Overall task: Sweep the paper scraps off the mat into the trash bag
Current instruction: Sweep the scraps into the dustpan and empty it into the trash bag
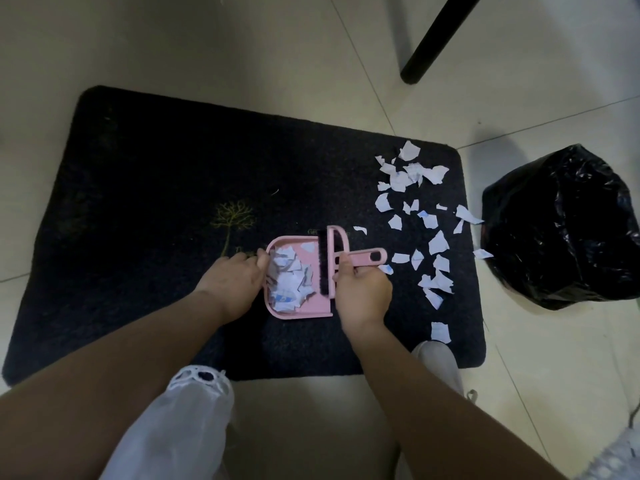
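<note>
Head view, looking down at a dark mat [156,202] laid on a pale tiled floor [207,46]. A pink dustpan [294,311] lay flat on the mat just below the frame's centre, its open mouth facing 3 o'clock. A heap of torn white paper scraps [289,280] filled the pan's closed end. The left hand [235,275] gripped the pan's rounded rim at 9 o'clock, fingers curled over the edge. The right hand [362,289] was closed around the handle of a pink hand brush [346,258], whose handle pointed toward 3 o'clock; its dark bristles [323,265] stood across the pan's mouth, touching the pan floor.

Loose scraps [412,174] lay scattered over the mat's right-hand part, from 1 o'clock down to 4 o'clock of the pan, all outside it. One scrap [483,253] lay on the floor just off the mat's right edge, and another [440,332] lay on the mat near its lower right corner, beside a pale shoe [440,362].

A black trash bag [561,230] sat on the floor at 3 o'clock, just beside the mat's right edge and apart from the pan. A black furniture leg [436,36] slanted down to the floor at 1 o'clock. A faint yellow tree motif [232,220] marked the mat at 10 o'clock of the pan. White fabric [180,420] covered a knee at 6 o'clock.
</note>
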The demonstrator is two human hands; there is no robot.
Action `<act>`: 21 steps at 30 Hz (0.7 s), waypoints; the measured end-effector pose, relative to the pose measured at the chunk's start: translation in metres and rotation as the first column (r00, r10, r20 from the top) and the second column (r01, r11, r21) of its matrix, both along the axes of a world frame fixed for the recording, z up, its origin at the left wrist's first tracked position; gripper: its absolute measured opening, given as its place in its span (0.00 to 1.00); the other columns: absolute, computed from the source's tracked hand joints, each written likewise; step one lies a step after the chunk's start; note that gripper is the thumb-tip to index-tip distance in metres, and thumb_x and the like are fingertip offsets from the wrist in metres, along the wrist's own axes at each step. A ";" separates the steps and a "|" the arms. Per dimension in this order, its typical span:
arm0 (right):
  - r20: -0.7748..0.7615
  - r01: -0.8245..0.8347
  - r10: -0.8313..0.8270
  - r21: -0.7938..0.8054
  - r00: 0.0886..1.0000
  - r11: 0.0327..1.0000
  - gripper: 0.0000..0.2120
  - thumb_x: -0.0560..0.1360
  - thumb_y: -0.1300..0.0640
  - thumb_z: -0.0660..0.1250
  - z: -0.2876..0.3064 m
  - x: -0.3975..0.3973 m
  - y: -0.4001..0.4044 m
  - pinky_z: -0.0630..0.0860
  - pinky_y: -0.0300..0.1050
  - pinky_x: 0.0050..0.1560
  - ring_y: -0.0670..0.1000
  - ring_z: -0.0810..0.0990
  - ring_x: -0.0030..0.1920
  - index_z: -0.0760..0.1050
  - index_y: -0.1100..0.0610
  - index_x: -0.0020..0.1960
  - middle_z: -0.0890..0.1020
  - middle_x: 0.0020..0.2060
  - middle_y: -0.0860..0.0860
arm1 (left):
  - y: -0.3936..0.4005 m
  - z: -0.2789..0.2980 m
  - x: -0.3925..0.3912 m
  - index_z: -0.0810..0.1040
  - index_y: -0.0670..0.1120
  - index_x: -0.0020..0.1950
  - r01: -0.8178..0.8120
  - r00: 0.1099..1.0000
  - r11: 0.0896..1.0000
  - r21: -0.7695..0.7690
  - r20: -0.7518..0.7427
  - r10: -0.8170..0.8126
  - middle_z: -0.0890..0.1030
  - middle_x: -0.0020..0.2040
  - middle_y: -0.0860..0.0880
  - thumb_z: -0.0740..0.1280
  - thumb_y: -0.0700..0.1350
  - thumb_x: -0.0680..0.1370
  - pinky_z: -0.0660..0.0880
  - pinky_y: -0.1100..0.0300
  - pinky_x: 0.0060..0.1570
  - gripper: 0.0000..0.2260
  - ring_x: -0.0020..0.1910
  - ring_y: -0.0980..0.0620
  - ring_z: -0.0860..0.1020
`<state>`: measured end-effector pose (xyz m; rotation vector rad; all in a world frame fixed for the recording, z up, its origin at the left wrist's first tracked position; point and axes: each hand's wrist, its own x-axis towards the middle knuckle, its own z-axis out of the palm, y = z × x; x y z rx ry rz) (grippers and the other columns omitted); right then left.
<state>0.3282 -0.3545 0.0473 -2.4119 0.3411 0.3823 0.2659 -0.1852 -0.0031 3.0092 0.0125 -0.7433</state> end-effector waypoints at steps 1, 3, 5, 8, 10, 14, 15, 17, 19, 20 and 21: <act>0.015 -0.003 0.003 -0.007 1.000 1.000 0.24 0.78 0.48 0.63 0.004 0.006 -0.001 0.79 0.51 0.41 0.59 0.81 0.35 0.78 0.67 0.33 0.83 0.32 0.58 | 0.001 0.002 0.001 0.51 0.39 0.76 0.001 1.000 1.000 -0.003 0.000 -0.001 0.72 0.66 0.44 0.56 0.46 0.80 0.70 0.53 0.58 0.26 0.63 0.46 0.71; 0.053 -0.002 0.004 -0.022 0.999 1.000 0.24 0.78 0.48 0.63 0.016 0.020 -0.003 0.79 0.52 0.42 0.59 0.81 0.36 0.78 0.66 0.35 0.83 0.34 0.58 | 0.004 0.009 0.004 0.51 0.39 0.76 -0.002 1.000 1.000 -0.014 0.002 0.002 0.73 0.65 0.44 0.56 0.46 0.80 0.70 0.53 0.56 0.27 0.62 0.46 0.72; 0.094 -0.013 0.014 -0.017 0.995 1.000 0.23 0.78 0.48 0.62 0.029 0.035 -0.007 0.79 0.52 0.42 0.59 0.81 0.37 0.78 0.66 0.35 0.83 0.35 0.58 | 0.007 0.020 0.009 0.51 0.39 0.76 -0.008 1.000 1.000 -0.025 0.007 0.008 0.73 0.64 0.45 0.56 0.47 0.80 0.71 0.53 0.54 0.27 0.60 0.46 0.72; 0.153 -0.078 0.078 -0.011 0.985 0.997 0.23 0.78 0.48 0.62 0.051 0.057 -0.008 0.78 0.50 0.39 0.59 0.80 0.35 0.74 0.62 0.30 0.83 0.34 0.57 | 0.011 0.046 0.022 0.53 0.39 0.75 -0.009 0.999 0.999 -0.047 0.034 0.011 0.74 0.62 0.44 0.57 0.47 0.80 0.71 0.55 0.50 0.26 0.58 0.46 0.73; 0.189 -0.144 0.144 -0.013 0.971 0.989 0.23 0.78 0.48 0.62 0.070 0.073 -0.006 0.78 0.50 0.41 0.58 0.81 0.36 0.72 0.60 0.29 0.83 0.35 0.57 | 0.017 0.070 0.032 0.55 0.40 0.73 -0.046 0.997 0.996 -0.070 0.061 0.051 0.75 0.59 0.43 0.58 0.47 0.80 0.71 0.55 0.48 0.25 0.56 0.46 0.74; 0.263 -0.236 0.229 -0.004 0.937 0.972 0.21 0.78 0.48 0.62 0.112 0.106 -0.002 0.78 0.50 0.46 0.58 0.82 0.42 0.81 0.65 0.41 0.84 0.39 0.58 | 0.026 0.120 0.054 0.63 0.41 0.65 -0.080 0.986 0.991 -0.107 0.134 0.095 0.77 0.52 0.42 0.59 0.48 0.80 0.73 0.52 0.45 0.17 0.46 0.47 0.73; 0.273 -0.235 0.225 0.003 0.935 0.972 0.21 0.78 0.48 0.62 0.122 0.115 -0.001 0.78 0.51 0.47 0.58 0.82 0.42 0.81 0.65 0.41 0.84 0.39 0.58 | 0.028 0.131 0.061 0.64 0.41 0.62 -0.087 0.985 0.989 -0.117 0.139 0.104 0.77 0.51 0.41 0.59 0.49 0.80 0.72 0.52 0.44 0.16 0.45 0.46 0.73; 0.284 -0.250 0.225 0.051 0.932 0.967 0.20 0.77 0.49 0.62 0.152 0.128 -0.003 0.78 0.52 0.47 0.58 0.82 0.42 0.81 0.64 0.42 0.85 0.39 0.57 | 0.027 0.163 0.072 0.65 0.41 0.60 -0.085 0.982 0.993 -0.085 0.161 0.098 0.77 0.52 0.39 0.60 0.49 0.80 0.70 0.53 0.43 0.15 0.48 0.42 0.75; 0.312 -0.262 0.231 0.063 0.922 0.963 0.17 0.77 0.50 0.62 0.180 0.142 -0.007 0.78 0.49 0.47 0.56 0.82 0.42 0.82 0.62 0.43 0.85 0.40 0.55 | 0.023 0.194 0.086 0.65 0.40 0.61 -0.083 0.978 0.995 -0.061 0.187 0.093 0.77 0.53 0.38 0.61 0.47 0.80 0.71 0.53 0.45 0.15 0.51 0.39 0.76; 0.325 -0.265 0.228 0.071 0.918 0.962 0.16 0.77 0.51 0.62 0.193 0.148 -0.011 0.78 0.48 0.47 0.55 0.82 0.42 0.82 0.61 0.44 0.85 0.39 0.54 | 0.020 0.208 0.094 0.65 0.40 0.61 -0.092 0.975 0.994 -0.055 0.199 0.101 0.78 0.54 0.38 0.61 0.47 0.80 0.72 0.52 0.46 0.15 0.52 0.39 0.77; 0.337 -0.261 0.219 0.085 0.916 0.962 0.15 0.77 0.52 0.62 0.207 0.155 -0.018 0.78 0.47 0.48 0.53 0.82 0.42 0.82 0.61 0.44 0.84 0.38 0.52 | 0.013 0.221 0.104 0.65 0.39 0.62 -0.102 0.973 0.994 -0.049 0.205 0.110 0.78 0.55 0.37 0.61 0.46 0.80 0.72 0.52 0.47 0.15 0.53 0.38 0.77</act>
